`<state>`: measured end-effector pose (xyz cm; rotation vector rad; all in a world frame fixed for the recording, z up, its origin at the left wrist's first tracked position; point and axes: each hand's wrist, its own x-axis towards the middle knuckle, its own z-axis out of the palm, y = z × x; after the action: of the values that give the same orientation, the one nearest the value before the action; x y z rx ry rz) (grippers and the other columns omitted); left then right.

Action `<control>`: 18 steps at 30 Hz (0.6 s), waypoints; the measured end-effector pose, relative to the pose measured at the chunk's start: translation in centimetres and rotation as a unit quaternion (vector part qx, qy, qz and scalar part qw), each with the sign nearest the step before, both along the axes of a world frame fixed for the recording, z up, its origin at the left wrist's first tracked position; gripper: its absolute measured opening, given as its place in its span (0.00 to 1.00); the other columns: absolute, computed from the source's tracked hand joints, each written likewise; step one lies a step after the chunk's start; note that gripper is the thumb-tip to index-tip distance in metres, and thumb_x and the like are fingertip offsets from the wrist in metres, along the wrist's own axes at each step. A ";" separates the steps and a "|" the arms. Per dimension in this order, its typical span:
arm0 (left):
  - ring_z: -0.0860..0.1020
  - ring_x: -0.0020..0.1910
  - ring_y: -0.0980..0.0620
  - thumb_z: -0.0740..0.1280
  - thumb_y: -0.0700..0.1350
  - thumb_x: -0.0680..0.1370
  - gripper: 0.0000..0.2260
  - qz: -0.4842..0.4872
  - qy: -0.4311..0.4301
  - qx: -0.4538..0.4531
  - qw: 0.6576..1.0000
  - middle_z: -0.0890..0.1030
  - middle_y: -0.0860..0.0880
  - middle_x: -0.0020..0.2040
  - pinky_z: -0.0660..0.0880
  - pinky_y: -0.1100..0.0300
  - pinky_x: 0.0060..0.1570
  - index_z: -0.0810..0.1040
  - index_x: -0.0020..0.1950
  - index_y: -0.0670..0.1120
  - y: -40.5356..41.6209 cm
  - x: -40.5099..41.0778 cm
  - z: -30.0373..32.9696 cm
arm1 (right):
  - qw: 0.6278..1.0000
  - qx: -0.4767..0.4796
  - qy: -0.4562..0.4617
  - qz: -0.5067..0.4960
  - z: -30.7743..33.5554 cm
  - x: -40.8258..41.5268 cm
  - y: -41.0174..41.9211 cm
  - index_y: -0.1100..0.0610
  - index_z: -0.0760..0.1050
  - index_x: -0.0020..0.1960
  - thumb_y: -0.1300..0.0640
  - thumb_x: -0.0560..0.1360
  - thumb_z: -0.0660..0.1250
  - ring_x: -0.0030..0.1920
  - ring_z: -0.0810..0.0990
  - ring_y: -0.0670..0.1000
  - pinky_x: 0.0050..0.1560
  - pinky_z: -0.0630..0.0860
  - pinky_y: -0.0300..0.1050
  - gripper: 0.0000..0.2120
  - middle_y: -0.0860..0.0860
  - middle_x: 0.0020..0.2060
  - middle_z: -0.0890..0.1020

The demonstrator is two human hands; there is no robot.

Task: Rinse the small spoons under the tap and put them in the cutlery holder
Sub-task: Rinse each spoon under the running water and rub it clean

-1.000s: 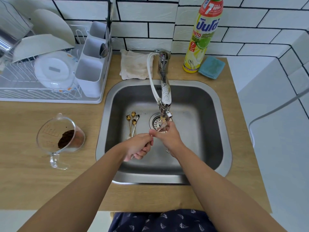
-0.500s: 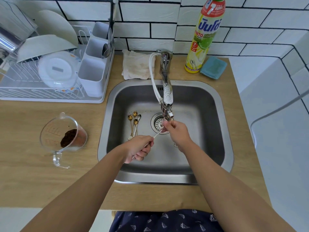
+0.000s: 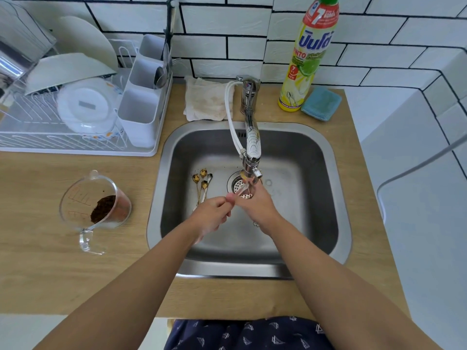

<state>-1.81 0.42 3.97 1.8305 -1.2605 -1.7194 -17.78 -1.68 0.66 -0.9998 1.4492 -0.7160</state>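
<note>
The hands, left (image 3: 213, 217) and right (image 3: 255, 204), have drawn together under the tap (image 3: 251, 152).

a clear measuring jug (image 3: 94, 208) with dark brown grounds in it stands on the wooden counter (image 3: 45, 261) at the near left. far left, a white dish rack (image 3: 32, 137) holds plates and bowls. by the tiled wall lie a stained cloth (image 3: 204, 99), a yellow dish soap bottle (image 3: 307, 56) and a blue sponge (image 3: 321, 103) just beside it.

Four small spoons (image 3: 201, 184) in sink (image 3: 328, 173), one spoon (image 3: 240, 192) in two hands (image 3: 235, 210)
</note>
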 end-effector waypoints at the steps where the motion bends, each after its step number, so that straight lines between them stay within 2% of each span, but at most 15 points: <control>1: 0.65 0.28 0.54 0.62 0.52 0.83 0.15 -0.008 -0.003 -0.006 1.000 0.71 0.51 0.30 0.60 0.63 0.26 0.76 0.43 0.44 0.1 0.0 0.0 | 1.000 -0.008 0.001 -0.028 -0.1 -0.1 -0.4 0.50 0.79 0.57 0.51 0.75 0.76 0.46 0.82 0.45 0.49 0.75 0.41 0.13 0.48 0.45 0.86; 2: 0.65 0.29 0.54 0.62 0.52 0.83 0.15 -0.019 -0.005 -0.011 1.000 0.70 0.50 0.31 0.60 0.62 0.27 0.77 0.43 0.43 0.1 0.1 0.0 | 0.997 -0.007 -0.008 -0.077 0.5 -0.4 -0.7 0.51 0.81 0.51 0.53 0.78 0.72 0.42 0.82 0.43 0.46 0.74 0.42 0.03 0.48 0.41 0.87; 4: 0.64 0.29 0.54 0.62 0.51 0.83 0.15 -0.030 -0.001 -0.014 0.999 0.70 0.51 0.31 0.60 0.63 0.27 0.77 0.44 0.43 0.3 0.2 0.1 | 0.990 0.006 -0.008 -0.138 0.0 -1.3 -1.5 0.52 0.82 0.43 0.56 0.81 0.65 0.29 0.77 0.36 0.38 0.69 0.41 0.11 0.45 0.33 0.86; 5: 0.64 0.28 0.55 0.62 0.51 0.83 0.14 -0.025 0.005 -0.014 1.000 0.70 0.51 0.30 0.59 0.63 0.27 0.76 0.44 0.44 0.2 0.2 0.2 | 0.993 0.003 0.004 -0.116 -0.2 -1.4 -1.5 0.51 0.82 0.42 0.57 0.81 0.64 0.27 0.76 0.35 0.36 0.69 0.39 0.12 0.43 0.32 0.86; 7: 0.64 0.27 0.56 0.62 0.52 0.83 0.14 -0.015 0.011 -0.017 1.000 0.69 0.52 0.29 0.60 0.64 0.25 0.76 0.42 0.44 -0.3 -0.1 0.5 | 0.999 -0.010 -0.001 -0.038 -0.3 -0.7 -0.6 0.50 0.83 0.44 0.58 0.80 0.66 0.32 0.80 0.34 0.37 0.74 0.32 0.09 0.39 0.34 0.86; 9: 0.64 0.25 0.56 0.62 0.53 0.82 0.15 -0.011 0.013 -0.019 1.000 0.69 0.52 0.29 0.60 0.64 0.24 0.75 0.40 0.46 -0.8 -0.5 0.9 | 0.998 -0.013 -0.028 -0.046 -0.2 0.0 0.0 0.50 0.82 0.47 0.57 0.80 0.69 0.36 0.82 0.36 0.38 0.74 0.28 0.06 0.40 0.36 0.86; 10: 0.63 0.25 0.55 0.62 0.53 0.82 0.15 -0.007 0.010 -0.018 1.000 0.69 0.52 0.28 0.60 0.64 0.25 0.75 0.39 0.46 -1.0 -0.6 0.9 | 0.996 -0.011 -0.039 -0.080 0.2 0.1 0.0 0.50 0.82 0.47 0.56 0.80 0.68 0.33 0.80 0.39 0.35 0.74 0.31 0.05 0.41 0.35 0.85; 12: 0.62 0.27 0.53 0.61 0.54 0.82 0.17 0.005 -0.005 -0.006 1.000 0.69 0.50 0.29 0.59 0.62 0.26 0.75 0.38 0.46 -1.1 -0.5 0.9 | 0.986 0.025 -0.072 -0.148 0.3 -0.5 -0.7 0.50 0.79 0.48 0.55 0.80 0.66 0.25 0.69 0.42 0.27 0.65 0.36 0.04 0.43 0.32 0.83; 14: 0.63 0.28 0.53 0.59 0.56 0.82 0.18 0.009 -0.033 0.010 0.999 0.69 0.50 0.31 0.60 0.62 0.27 0.76 0.39 0.46 -1.1 -0.2 0.7 | 0.980 0.044 -0.110 -0.158 0.2 -0.9 -0.8 0.50 0.78 0.51 0.53 0.80 0.68 0.23 0.65 0.42 0.24 0.61 0.37 0.01 0.45 0.35 0.82; 15: 0.63 0.29 0.53 0.59 0.56 0.82 0.19 0.008 -0.043 0.015 0.999 0.69 0.49 0.31 0.60 0.62 0.26 0.76 0.39 0.46 -1.0 -0.1 0.5 | 0.987 0.031 -0.095 -0.127 0.0 -0.9 -0.5 0.50 0.77 0.55 0.51 0.78 0.71 0.24 0.68 0.41 0.26 0.65 0.37 0.07 0.44 0.36 0.81; 17: 0.63 0.29 0.53 0.59 0.55 0.82 0.18 0.003 -0.035 0.023 0.999 0.69 0.49 0.33 0.61 0.63 0.26 0.77 0.40 0.45 -0.8 0.0 0.1 | 0.998 -0.001 -0.028 -0.055 0.1 -0.5 0.1 0.50 0.75 0.61 0.48 0.73 0.77 0.35 0.78 0.40 0.38 0.74 0.36 0.20 0.42 0.38 0.80; 18: 0.63 0.29 0.54 0.60 0.54 0.82 0.17 0.001 -0.019 0.032 0.999 0.69 0.49 0.33 0.61 0.63 0.26 0.78 0.41 0.45 -0.6 -0.1 0.0 | 0.998 -0.013 -0.004 -0.057 0.2 -0.4 0.1 0.50 0.76 0.60 0.48 0.72 0.78 0.40 0.79 0.41 0.42 0.74 0.34 0.20 0.41 0.38 0.80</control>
<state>-1.87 -0.22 3.93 1.9080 -1.2316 -1.7504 -18.16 -1.63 0.88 -0.9376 1.5025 -0.8220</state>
